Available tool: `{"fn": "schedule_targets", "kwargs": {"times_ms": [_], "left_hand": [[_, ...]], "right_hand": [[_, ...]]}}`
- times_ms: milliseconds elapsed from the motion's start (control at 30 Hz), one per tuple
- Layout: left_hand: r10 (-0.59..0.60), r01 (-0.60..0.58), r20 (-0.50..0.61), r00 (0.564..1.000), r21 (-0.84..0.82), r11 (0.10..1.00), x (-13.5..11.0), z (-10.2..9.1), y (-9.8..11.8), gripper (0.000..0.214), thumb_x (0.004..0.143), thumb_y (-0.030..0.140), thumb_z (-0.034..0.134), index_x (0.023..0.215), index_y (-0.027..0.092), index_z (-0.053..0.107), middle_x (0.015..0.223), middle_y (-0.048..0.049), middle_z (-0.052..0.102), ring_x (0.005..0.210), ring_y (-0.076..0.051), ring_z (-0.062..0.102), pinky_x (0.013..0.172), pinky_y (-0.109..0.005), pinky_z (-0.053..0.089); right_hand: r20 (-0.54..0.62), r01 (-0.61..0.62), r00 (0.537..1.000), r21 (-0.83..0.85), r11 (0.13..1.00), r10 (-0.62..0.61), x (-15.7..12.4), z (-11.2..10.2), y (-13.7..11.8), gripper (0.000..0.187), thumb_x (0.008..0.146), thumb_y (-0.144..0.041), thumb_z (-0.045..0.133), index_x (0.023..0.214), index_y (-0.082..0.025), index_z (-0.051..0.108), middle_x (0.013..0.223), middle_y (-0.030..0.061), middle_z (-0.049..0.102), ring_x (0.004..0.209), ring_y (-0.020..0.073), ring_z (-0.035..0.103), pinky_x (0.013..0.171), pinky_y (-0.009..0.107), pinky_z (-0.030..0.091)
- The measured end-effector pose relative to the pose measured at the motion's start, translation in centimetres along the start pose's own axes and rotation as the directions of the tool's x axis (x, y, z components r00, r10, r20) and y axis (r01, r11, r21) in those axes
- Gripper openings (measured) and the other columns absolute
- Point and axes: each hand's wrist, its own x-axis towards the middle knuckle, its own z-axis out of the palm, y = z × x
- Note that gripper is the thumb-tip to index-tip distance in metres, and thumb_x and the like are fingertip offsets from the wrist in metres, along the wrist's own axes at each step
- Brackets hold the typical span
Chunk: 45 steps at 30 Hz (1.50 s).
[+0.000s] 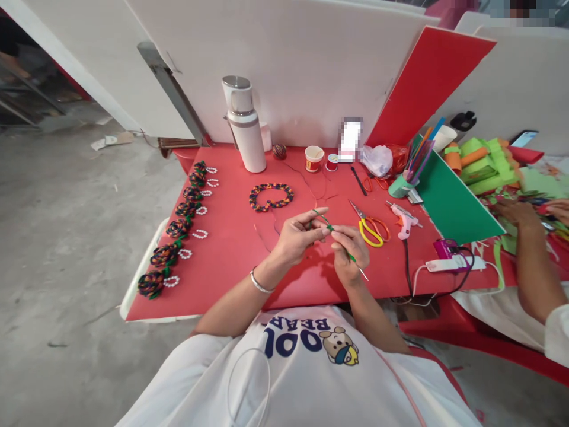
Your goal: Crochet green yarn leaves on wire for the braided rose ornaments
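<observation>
Pinching a thin green-wrapped wire at frame centre, the left hand and right hand meet above the red table. Both sets of fingers are closed on the wire, whose ends jut past each grip. Yellow-handled scissors lie just right of the hands. Bare surface opens to the left, up to the row of woven flowers along the table's left edge.

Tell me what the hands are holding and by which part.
The left hand pinches a thin green stick near its upper end; the right hand grips its middle in the fingers, leaving the pale lower tip free.
</observation>
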Motion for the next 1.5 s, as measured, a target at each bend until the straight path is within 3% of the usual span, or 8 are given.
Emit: {"fn": "schedule_targets", "kwargs": {"times_ms": [200,400,567,900,1233,1367,1500], "left_hand": [[-0.099,0.096,0.058,0.993,0.050,0.994,0.1,-0.4,0.8,0.062,0.059,0.025,0.096,0.117,0.015,0.077,0.070,0.0007,0.069,0.055,-0.008,0.060,0.052,-0.020,0.041],[-0.152,0.135,0.088,0.984,0.172,0.976,0.5,-1.6,1.6,0.060,0.058,0.024,0.095,0.115,0.014,0.079,0.071,-0.0025,0.072,0.055,-0.009,0.061,0.049,-0.020,0.038],[-0.158,0.135,0.101,0.982,0.202,0.970,0.5,-1.6,2.1,0.056,0.058,0.023,0.094,0.112,0.015,0.080,0.071,-0.0023,0.072,0.055,-0.009,0.061,0.050,-0.019,0.038],[-0.195,0.171,0.116,0.974,0.192,0.966,0.5,-1.5,3.0,0.050,0.058,0.017,0.090,0.106,0.015,0.081,0.069,-0.0001,0.068,0.052,-0.006,0.055,0.046,-0.019,0.030],[-0.243,0.232,0.079,0.967,0.128,0.964,0.6,-1.2,3.1,0.046,0.055,0.018,0.093,0.101,0.016,0.082,0.076,-0.0047,0.073,0.051,-0.005,0.053,0.042,-0.018,0.023],[-0.206,0.196,0.071,0.976,0.133,0.972,0.6,-1.1,2.8,0.046,0.057,0.020,0.094,0.102,0.016,0.082,0.084,-0.0080,0.076,0.055,-0.007,0.057,0.044,-0.018,0.029],[-0.167,0.154,0.064,0.984,0.178,0.972,0.7,-1.1,2.5,0.047,0.058,0.022,0.093,0.103,0.015,0.081,0.070,-0.0023,0.070,0.051,-0.006,0.054,0.044,-0.019,0.030]], "right_hand": [[0.028,-0.010,1.000,0.089,0.996,0.007,0.1,-0.4,0.7,0.019,0.100,-0.033,0.061,0.115,-0.033,0.073,0.106,0.0039,0.076,0.096,0.0205,0.072,0.085,0.043,0.060],[0.188,-0.001,0.982,0.161,0.987,-0.030,1.2,-1.7,1.6,0.023,0.097,-0.038,0.066,0.118,-0.035,0.073,0.112,0.0042,0.078,0.100,0.0221,0.072,0.087,0.045,0.059],[0.242,0.008,0.969,0.136,0.991,-0.041,1.7,-2.5,2.1,0.022,0.094,-0.044,0.068,0.113,-0.035,0.076,0.108,0.0034,0.079,0.096,0.0216,0.072,0.087,0.045,0.058],[0.279,0.056,0.955,0.144,0.988,-0.095,2.5,-3.6,1.8,0.023,0.094,-0.042,0.069,0.115,-0.034,0.075,0.105,0.0026,0.082,0.093,0.0210,0.070,0.085,0.045,0.058],[0.268,0.044,0.960,0.157,0.987,-0.086,2.7,-4.3,1.6,0.025,0.093,-0.040,0.070,0.118,-0.037,0.075,0.106,0.0012,0.081,0.093,0.0218,0.070,0.085,0.045,0.058],[0.285,0.033,0.956,0.132,0.991,-0.070,2.6,-4.3,1.6,0.024,0.093,-0.041,0.070,0.117,-0.038,0.076,0.106,0.0007,0.081,0.094,0.0221,0.070,0.085,0.045,0.059],[0.284,0.060,0.955,0.114,0.992,-0.091,2.5,-4.2,1.5,0.024,0.094,-0.040,0.070,0.117,-0.038,0.075,0.105,0.0009,0.082,0.093,0.0220,0.070,0.083,0.045,0.059]]}}
